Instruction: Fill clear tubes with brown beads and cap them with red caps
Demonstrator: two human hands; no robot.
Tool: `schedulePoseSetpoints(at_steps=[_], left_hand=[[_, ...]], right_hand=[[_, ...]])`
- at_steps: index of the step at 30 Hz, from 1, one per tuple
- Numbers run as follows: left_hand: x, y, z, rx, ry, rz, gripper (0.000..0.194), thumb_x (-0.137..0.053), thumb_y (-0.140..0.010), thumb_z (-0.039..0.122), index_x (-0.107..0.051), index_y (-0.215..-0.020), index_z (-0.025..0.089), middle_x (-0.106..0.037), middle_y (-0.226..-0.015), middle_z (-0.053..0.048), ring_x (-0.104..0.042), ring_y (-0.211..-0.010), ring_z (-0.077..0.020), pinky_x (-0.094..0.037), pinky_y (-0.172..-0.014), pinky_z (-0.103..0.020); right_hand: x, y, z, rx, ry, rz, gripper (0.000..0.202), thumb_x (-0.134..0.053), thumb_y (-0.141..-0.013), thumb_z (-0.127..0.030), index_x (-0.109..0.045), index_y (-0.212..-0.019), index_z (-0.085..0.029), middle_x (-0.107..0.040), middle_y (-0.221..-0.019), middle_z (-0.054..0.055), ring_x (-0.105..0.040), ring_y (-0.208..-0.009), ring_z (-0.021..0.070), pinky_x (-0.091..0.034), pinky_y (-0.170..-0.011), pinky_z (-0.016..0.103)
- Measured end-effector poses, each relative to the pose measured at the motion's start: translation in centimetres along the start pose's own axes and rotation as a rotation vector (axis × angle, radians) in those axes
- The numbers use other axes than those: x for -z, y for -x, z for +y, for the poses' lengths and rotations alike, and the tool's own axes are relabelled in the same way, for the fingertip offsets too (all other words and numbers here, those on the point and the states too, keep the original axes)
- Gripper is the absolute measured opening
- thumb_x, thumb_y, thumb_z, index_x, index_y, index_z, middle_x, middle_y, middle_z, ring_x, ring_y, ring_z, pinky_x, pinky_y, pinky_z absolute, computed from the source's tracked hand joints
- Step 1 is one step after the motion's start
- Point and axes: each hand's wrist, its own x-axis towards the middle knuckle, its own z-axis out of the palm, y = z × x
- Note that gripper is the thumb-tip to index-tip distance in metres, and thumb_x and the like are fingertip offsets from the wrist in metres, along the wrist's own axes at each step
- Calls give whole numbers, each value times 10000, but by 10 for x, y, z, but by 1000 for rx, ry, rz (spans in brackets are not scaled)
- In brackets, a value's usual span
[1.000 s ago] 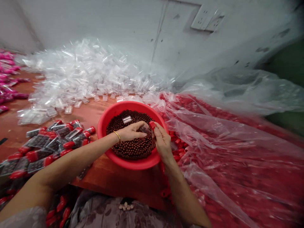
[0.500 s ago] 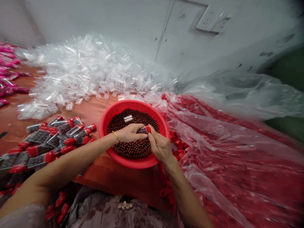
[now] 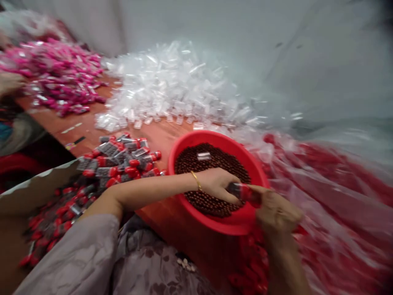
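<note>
My left hand (image 3: 216,184), with a gold bracelet at the wrist, grips a small clear bottle (image 3: 233,189) with dark contents over a red basin (image 3: 187,143). A red cap (image 3: 245,192) sits on the bottle's right end. My right hand (image 3: 278,211) is blurred, its fingers closed at that cap. Below the hands, the basin holds many dark brown beads (image 3: 196,200). A clear empty bottle (image 3: 204,156) lies on the beads.
Filled red-capped bottles (image 3: 123,157) are heaped at left, more in a cardboard box (image 3: 37,180). Clear empty bottles (image 3: 172,86) pile up by the wall. Pink-capped bottles (image 3: 67,73) lie far left, near another person's hand (image 3: 10,84). Plastic sheeting (image 3: 337,196) covers red caps at right.
The view has swung left, bringing the pink pile, the box and another person's hand into sight. Both hands stay together at the capped bottle, now nearer the basin's right side.
</note>
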Motion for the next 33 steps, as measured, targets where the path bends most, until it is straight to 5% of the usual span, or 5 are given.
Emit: schedulePoseSetpoints(at_steps=[7,13,20,27,33], left_hand=[[1,7,-2,-147,-286,-102,292,-575,-785,418,-636,-871,145,-689,-784,-85,-602,-646,-169,-423,-555,-263],[-3,14,-3,-133,-438,-65,292,-597,-762,399,-646,-803,114,-682,-811,-139,-623,-723,-225,-463,-603,-306],[-7,8,2,-8,-411,-5,275,-564,-763,372,-635,-879,132,-681,-858,-124,-641,-801,-243,-478,-658,-301],[-8,13,4,64,-593,-88,263,-520,-783,327,-637,-855,102,-691,-765,-136,-660,-704,-242,-481,-615,-307],[1,11,9,12,-510,93,237,-524,-804,354,-601,-871,140,-687,-775,-64,-632,-660,-169,-438,-591,-242]], right_hand=[[-44,-11,-2,-456,-662,-298,609,-195,-896,-606,-491,-1315,-275,-635,-1105,73,-616,-963,208,-485,-799,353],[-51,-18,-6,-605,-760,-503,688,-244,-846,-696,-404,-1384,-297,-520,-1355,73,-522,-1207,213,-444,-970,367],[-56,-28,-6,-840,-884,-335,754,-139,-872,-664,-388,-1389,-175,-598,-1250,128,-608,-1083,202,-443,-985,378],[-65,-20,-7,-691,-697,-211,816,-448,-692,-765,-525,-1283,-209,-543,-1309,76,-492,-1203,235,-302,-1089,395],[-46,-36,-23,-619,-1088,-47,748,-194,-788,-738,-575,-1188,-233,-608,-1220,61,-585,-1077,213,-462,-915,379]])
